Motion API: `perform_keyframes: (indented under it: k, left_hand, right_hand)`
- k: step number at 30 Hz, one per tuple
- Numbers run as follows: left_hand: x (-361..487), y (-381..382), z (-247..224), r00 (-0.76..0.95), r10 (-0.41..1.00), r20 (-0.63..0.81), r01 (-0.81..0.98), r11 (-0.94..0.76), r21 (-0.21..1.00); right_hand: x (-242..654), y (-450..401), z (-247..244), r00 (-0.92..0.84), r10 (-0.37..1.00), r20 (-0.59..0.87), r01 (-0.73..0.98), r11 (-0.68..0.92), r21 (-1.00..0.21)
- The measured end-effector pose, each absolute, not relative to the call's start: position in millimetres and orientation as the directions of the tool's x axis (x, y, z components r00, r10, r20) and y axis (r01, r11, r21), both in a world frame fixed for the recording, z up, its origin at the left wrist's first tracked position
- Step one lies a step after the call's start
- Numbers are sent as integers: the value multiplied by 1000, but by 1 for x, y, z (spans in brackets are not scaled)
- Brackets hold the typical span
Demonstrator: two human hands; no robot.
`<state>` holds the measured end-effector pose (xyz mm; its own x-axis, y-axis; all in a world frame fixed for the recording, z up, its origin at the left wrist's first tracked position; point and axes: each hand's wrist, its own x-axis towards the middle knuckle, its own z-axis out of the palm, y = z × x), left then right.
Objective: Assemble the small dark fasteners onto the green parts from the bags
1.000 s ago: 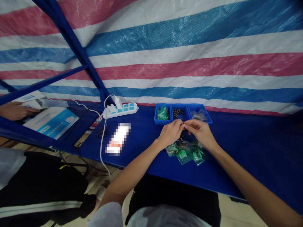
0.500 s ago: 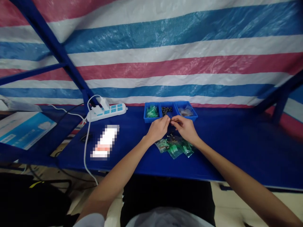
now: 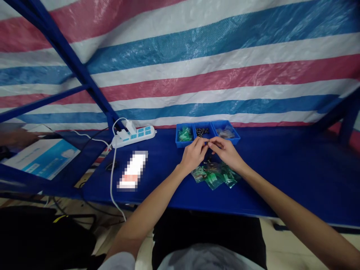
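Fingertips nearly meeting, my left hand [image 3: 194, 153] and my right hand [image 3: 225, 151] are both closed in a pinch in front of the blue bins. Whatever lies between their fingers is too small to make out. Behind them stand three joined bins: the left one holds green packets [image 3: 185, 134], the middle one small dark parts [image 3: 201, 132], the right one clear plastic bags [image 3: 225, 132]. Just below my hands, several clear bags with green contents [image 3: 214, 179] lie on the blue table [image 3: 284, 165], with small loose pieces by their upper edge.
At the left lie a white power strip [image 3: 134, 136] with plugs, a white cable [image 3: 111, 183], a blurred-out bright rectangle [image 3: 132, 170] and a dark object [image 3: 111, 165]. Further left are a blue-and-white box [image 3: 45, 157] and a person's blurred hand. A striped sheet [image 3: 197, 67] hangs behind.
The view has shifted, so the table things sit a little further right. My fingertips have come closer together. A person's blurred hand has appeared at the far left.
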<state>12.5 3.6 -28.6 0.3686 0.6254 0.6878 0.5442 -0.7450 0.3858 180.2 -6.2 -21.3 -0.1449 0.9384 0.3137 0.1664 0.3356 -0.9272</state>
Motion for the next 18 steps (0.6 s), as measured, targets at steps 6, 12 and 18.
perform_keyframes:
  k: [6,12,18]
  left_hand:
    - [13,7,-31,338,661,670,537,-720,439]
    - [14,8,-33,379,694,612,532,-705,469]
    - [16,5,-29,394,723,568,583,-674,454]
  right_hand:
    - [184,-8,-22,-125,853,507,443,505,-741]
    - [186,-6,-26,-227,796,561,605,567,-559]
    - [187,-8,-23,-215,772,598,619,582,-528]
